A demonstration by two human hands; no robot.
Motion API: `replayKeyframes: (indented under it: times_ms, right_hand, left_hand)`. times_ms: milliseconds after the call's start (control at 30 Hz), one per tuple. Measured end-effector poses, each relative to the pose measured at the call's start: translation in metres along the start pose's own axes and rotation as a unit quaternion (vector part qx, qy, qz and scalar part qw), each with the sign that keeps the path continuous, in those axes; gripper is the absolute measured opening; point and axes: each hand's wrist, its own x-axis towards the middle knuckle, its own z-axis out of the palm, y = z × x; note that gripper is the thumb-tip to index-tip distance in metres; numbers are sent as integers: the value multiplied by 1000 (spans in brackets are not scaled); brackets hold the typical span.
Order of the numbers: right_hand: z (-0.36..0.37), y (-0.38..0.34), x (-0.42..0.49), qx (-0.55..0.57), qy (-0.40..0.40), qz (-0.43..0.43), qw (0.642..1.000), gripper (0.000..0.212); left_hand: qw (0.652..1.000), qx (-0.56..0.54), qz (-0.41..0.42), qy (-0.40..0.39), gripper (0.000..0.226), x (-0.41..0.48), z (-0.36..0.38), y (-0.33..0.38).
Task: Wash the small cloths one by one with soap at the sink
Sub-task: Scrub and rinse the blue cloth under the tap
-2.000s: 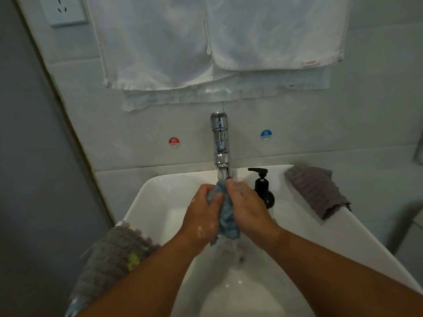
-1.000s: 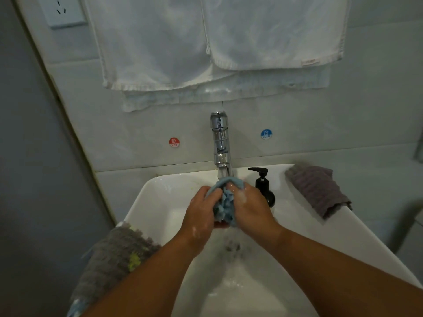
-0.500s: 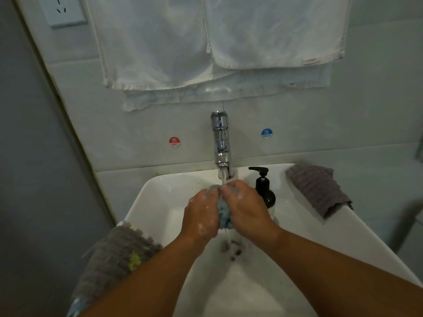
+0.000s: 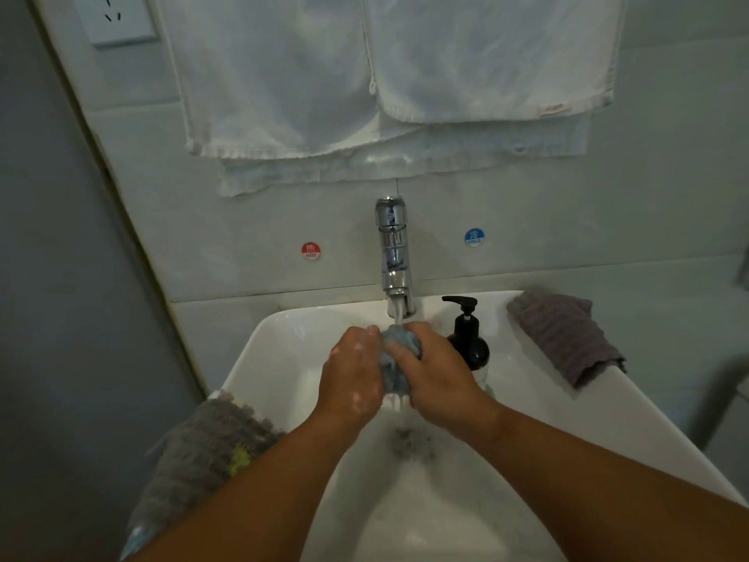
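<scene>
The left hand (image 4: 352,373) and right hand (image 4: 439,377) each have their grip clamped on the blue cloth (image 4: 395,350), bunched between them under the running tap (image 4: 392,245) above the sink (image 4: 279,358), likely so water rinses it while squeezed.

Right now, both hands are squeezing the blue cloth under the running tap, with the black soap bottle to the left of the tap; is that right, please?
Not quite: the head view shows the soap bottle to the right of the tap. The left hand and right hand do squeeze the blue cloth under running water.
</scene>
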Motion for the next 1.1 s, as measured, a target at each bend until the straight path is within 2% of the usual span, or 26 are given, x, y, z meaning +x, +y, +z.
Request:
replayKeyframes:
  times_ms: [67,133,200,267,367,500,567,633,700,733,800,833,900,1000,1100]
  right_hand:
    - [3,1,1,-8,6,15,1000,25]
    - [2,-2,0,-4,19,37,999,32]
    - [-3,-5,-2,1,38,44,998,34]
    - [-6,-3,-2,6,12,47,999,30]
    - [-4,-1,-1,19,-38,29,999,23]
    - [1,4,2,2,3,-10,1000,17]
    - [3,5,4,6,11,12,1000,21]
    - [4,4,8,29,22,50,998,28]
    - [5,-1,6,44,35,78,995,34]
    - [4,-4,4,8,39,75,996,38]
    - [3,-6,-1,-58,47,63,995,43]
    - [3,-6,-2,-63,45,57,995,46]
    - [2,-3,-1,-44,36,50,997,43]
    - [0,-4,1,-3,11,49,999,16]
    - [-4,-7,2,38,5,45,998,20]
  left_hand:
    - [999,-37,-16,-11,21,-5,1,5]
    - [991,-109,-41,-58,35,-9,2,6]
    - [985,-142,-26,-91,27,-14,4,7]
    - [986,-134,-5,-99,21,-13,5,4]
    - [994,-80,18,-70,18,-10,4,0]
    - [997,-17,54,-52,24,-7,1,-5]
    - [989,93,89,-74,23,-2,3,-7]
    - [963,224,131,-72,20,1,5,-3]
    - [957,255,133,-40,17,-3,5,7]
    - [967,229,108,-32,19,-7,5,10]
    - [996,81,6,-23,36,-16,4,17]
    - [999,18,-35,-23,42,-20,4,20]
    - [999,-18,-29,-29,38,-19,4,18]
    - [997,-66,6,-41,19,-14,3,12]
    - [993,-105,11,-59,19,-11,2,7]
